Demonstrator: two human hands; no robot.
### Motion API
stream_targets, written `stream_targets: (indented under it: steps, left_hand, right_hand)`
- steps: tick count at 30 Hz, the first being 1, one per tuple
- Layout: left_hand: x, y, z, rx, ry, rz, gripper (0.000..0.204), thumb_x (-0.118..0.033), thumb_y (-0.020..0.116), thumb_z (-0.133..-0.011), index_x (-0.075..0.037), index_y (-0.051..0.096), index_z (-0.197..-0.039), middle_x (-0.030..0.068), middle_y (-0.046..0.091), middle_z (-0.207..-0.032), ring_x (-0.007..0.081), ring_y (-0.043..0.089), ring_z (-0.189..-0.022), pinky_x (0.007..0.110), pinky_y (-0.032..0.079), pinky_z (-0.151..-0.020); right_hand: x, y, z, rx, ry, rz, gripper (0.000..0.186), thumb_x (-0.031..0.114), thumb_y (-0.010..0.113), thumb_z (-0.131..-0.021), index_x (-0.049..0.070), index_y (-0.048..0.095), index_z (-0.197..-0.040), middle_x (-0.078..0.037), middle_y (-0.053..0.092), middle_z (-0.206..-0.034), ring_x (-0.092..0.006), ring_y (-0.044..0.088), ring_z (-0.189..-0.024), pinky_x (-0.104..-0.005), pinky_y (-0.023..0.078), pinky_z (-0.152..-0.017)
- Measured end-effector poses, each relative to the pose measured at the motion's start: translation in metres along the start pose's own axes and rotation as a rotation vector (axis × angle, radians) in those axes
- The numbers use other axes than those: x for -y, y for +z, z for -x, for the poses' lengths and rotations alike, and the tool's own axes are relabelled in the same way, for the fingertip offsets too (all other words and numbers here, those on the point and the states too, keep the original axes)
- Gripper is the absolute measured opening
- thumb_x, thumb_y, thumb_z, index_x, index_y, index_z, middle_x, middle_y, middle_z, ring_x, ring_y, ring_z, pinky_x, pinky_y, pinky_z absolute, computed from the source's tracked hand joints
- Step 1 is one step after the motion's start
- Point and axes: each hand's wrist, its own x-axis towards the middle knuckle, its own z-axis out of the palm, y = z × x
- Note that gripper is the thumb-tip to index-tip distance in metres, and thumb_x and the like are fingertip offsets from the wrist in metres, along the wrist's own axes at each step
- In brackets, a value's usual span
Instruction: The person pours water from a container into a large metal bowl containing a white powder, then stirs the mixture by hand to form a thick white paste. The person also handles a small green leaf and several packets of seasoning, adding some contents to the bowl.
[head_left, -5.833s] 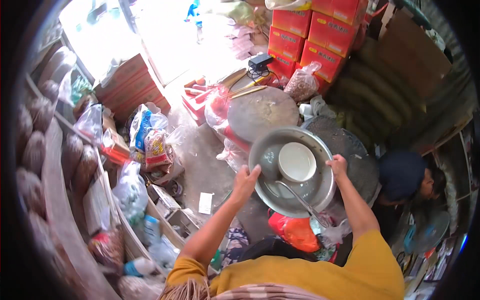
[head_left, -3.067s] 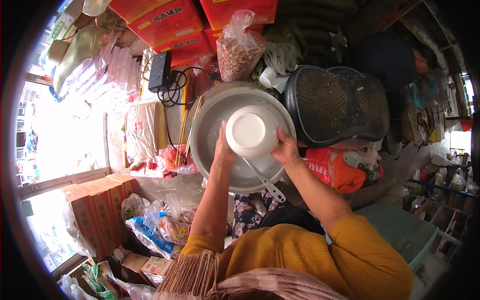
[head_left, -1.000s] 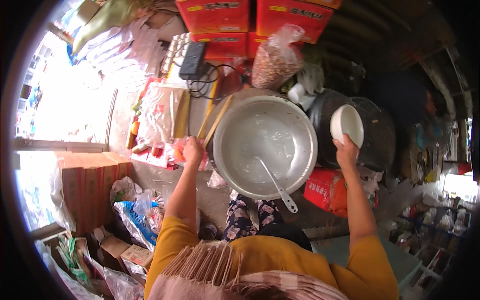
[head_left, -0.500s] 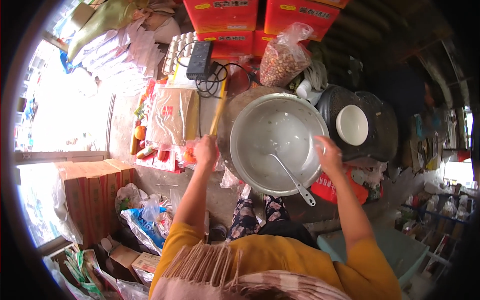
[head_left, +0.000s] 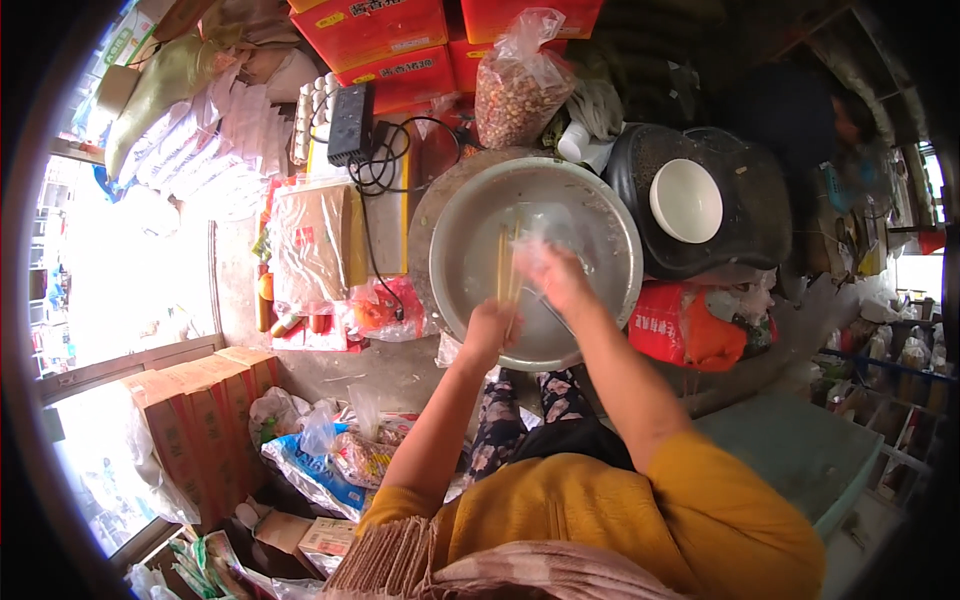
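Note:
A wide metal basin (head_left: 448, 280) with shallow, cloudy liquid stands in front of me. My left hand (head_left: 490, 328) is closed around a pair of long pale-yellow chopsticks (head_left: 504, 262), which point away from me over the basin. Close to the chopsticks, my right hand (head_left: 558, 278) reaches over the middle of the basin. Its fingers are smeared by motion, so I cannot tell whether they hold anything. A metal spoon (head_left: 548, 304) shows only in part beneath the right hand.
Right of the basin, a white bowl (head_left: 686, 201) rests on a black stool-like surface (head_left: 632, 225). A clear bag of nuts or beans (head_left: 520, 98) stands behind it. To the left are a black power adapter (head_left: 350, 124) and plastic-wrapped brown sheets (head_left: 312, 235). Red boxes (head_left: 385, 40) are stacked behind.
My left hand has moved right, from beside the basin to its near rim, with the chopsticks. My right hand has swung left from the right rim to over the middle.

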Motion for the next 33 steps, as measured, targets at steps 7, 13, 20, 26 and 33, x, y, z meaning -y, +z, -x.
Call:
stream_targets:
  steps: [7, 13, 20, 26, 33]
  left_hand:
    - [0.031, 0.052, -0.014, -0.213, 0.438, -0.144, 0.021, -0.015, 0.042, -0.084, 0.001, 0.051, -0.094, 0.0184, 0.061, -0.079, 0.0315, 0.059, -0.076, 0.039, 0.045, -0.066]
    - [0.023, 0.062, 0.014, -0.314, 0.533, -0.592, 0.013, -0.011, 0.043, -0.087, 0.002, 0.046, -0.085, 0.0179, 0.056, -0.073, 0.0294, 0.054, -0.065, 0.038, 0.043, -0.06]
    - [0.064, 0.057, 0.063, -0.274, 0.418, -0.56, 0.018, -0.015, 0.044, -0.088, -0.003, 0.041, -0.075, 0.0121, 0.047, -0.058, 0.0262, 0.05, -0.053, 0.034, 0.038, -0.046]
    - [0.013, 0.036, 0.048, 0.005, -0.001, 0.152, 0.017, -0.02, 0.042, -0.09, -0.005, 0.046, -0.082, 0.0005, 0.045, -0.062, 0.0083, 0.043, -0.047, 0.021, 0.032, -0.037]
    - [0.013, 0.065, 0.016, -0.023, -0.084, 0.373, 0.017, -0.023, 0.043, -0.09, -0.008, 0.048, -0.094, -0.0029, 0.042, -0.061, 0.0053, 0.031, -0.04, 0.02, 0.022, -0.034]
  right_hand:
    - [0.004, 0.055, 0.053, -0.411, -0.575, 1.419, 0.071, 0.025, 0.056, -0.079, -0.011, 0.017, -0.127, -0.03, 0.044, -0.114, -0.0403, 0.046, -0.106, -0.0431, 0.037, -0.089]
    - [0.027, 0.062, 0.028, -0.323, -0.076, 1.425, 0.033, 0.025, 0.045, -0.085, -0.003, 0.044, -0.101, -0.022, 0.061, -0.081, -0.0379, 0.06, -0.077, -0.0446, 0.047, -0.068]
    - [0.049, -0.017, -0.067, -0.557, -0.276, 1.508, 0.024, 0.023, 0.043, -0.084, 0.002, 0.051, -0.091, -0.021, 0.061, -0.081, -0.0361, 0.06, -0.078, -0.0456, 0.047, -0.069]
    - [0.018, -0.03, -0.04, -0.311, -0.061, 0.373, 0.01, 0.005, 0.053, -0.079, 0.003, 0.054, -0.089, -0.01, 0.06, -0.076, -0.0213, 0.06, -0.067, -0.0332, 0.048, -0.057]
    - [0.014, 0.025, 0.046, 0.055, 0.117, 0.328, 0.015, 0.015, 0.048, -0.085, 0.001, 0.047, -0.082, -0.009, 0.055, -0.065, -0.0166, 0.055, -0.05, -0.0286, 0.046, -0.044]
